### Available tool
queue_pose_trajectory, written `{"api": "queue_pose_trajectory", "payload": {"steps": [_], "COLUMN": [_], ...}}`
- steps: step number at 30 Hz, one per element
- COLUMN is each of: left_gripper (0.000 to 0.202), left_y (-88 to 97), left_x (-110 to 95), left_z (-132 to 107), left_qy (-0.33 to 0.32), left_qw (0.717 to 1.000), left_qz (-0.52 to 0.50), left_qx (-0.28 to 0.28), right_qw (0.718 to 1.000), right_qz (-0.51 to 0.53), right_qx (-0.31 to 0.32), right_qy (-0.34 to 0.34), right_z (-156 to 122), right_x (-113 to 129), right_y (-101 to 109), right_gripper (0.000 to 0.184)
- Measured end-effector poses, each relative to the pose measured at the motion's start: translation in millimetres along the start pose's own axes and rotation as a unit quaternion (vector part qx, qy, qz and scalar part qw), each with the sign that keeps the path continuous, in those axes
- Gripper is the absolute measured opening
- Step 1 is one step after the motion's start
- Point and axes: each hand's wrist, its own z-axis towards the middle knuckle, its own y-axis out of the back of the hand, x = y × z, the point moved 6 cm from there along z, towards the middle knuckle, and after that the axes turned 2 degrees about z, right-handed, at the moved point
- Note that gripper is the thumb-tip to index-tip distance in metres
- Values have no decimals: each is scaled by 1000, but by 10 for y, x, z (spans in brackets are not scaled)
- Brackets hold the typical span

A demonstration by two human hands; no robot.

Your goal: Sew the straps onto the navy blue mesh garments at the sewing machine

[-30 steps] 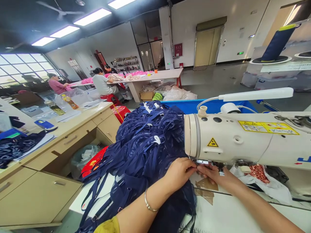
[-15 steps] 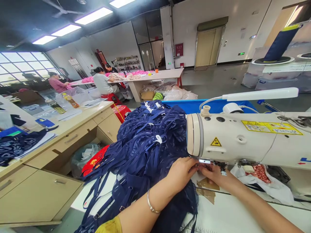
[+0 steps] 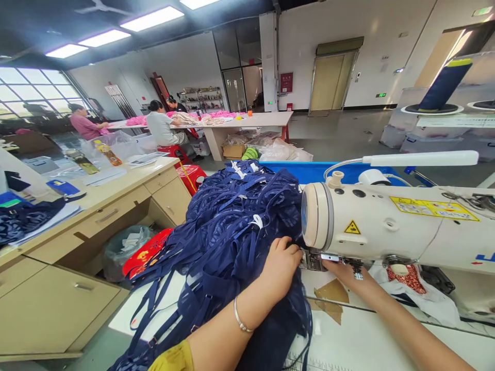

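A heap of navy strappy mesh garments [image 3: 232, 232] lies to the left of the white sewing machine [image 3: 371, 216] and hangs over its front. My left hand [image 3: 279, 264], with a silver bangle on the wrist, rests at the heap's right edge, beside the needle area. Its fingers are bent and closed on the edge of a navy garment, their tips partly out of sight. My right hand [image 3: 344, 274] reaches in under the machine head, close to the metal presser parts [image 3: 314, 259]. The machine hides its fingers and whatever they touch.
Brown tape [image 3: 331, 299] sticks to the white machine bed [image 3: 340, 340]. A blue bin [image 3: 328, 169] stands behind the machine. To the left is a drawer desk [image 3: 112, 211] with bottles and papers. Several people sit at far tables with pink fabric.
My left hand has drawn left, away from the needle area, and its fingers have parted from my right hand. My right hand stays under the machine head. The view has shifted slightly.
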Motion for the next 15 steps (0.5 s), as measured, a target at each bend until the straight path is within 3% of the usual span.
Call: {"api": "queue_pose_trajectory", "payload": {"steps": [5, 10, 13, 15], "left_gripper": [18, 32, 33, 33], "left_y": [-49, 62, 80, 62], "left_x": [123, 20, -60, -71], "left_z": [14, -41, -77, -81], "left_qy": [-28, -70, -108, -108], "left_qw": [999, 997, 992, 992], "left_qz": [6, -1, -7, 0], "left_qx": [25, 39, 59, 63], "right_qw": [994, 971, 959, 960], "right_qz": [46, 5, -31, -44], "right_qx": [100, 236, 281, 275], "right_qy": [26, 21, 19, 22], "right_z": [106, 139, 131, 119], "right_x": [-128, -240, -210, -150], "right_y": [-113, -320, -381, -353], "right_gripper": [37, 59, 73, 71]}}
